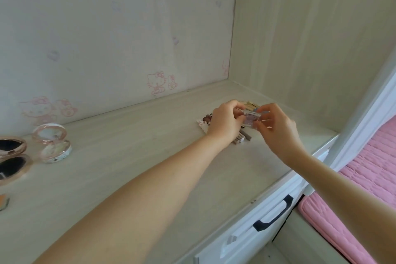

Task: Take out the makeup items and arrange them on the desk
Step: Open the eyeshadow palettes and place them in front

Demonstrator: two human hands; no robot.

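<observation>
— While both hands pinch the small clear square case with its mauve pan [251,119] above the pale wood-grain tabletop [132,156], what might fail?

— Left fingers [236,118] and right fingers [262,124] grip only its edges; it could slip onto the brown tubes [307,136] heaped underneath and scatter them.

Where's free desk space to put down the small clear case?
Bare desk runs wide between the open round compact at left and the makeup pile under the hands. More lies along the front edge above the drawer handle. Crowded: the pile, where both hands hold the clear case.
</observation>
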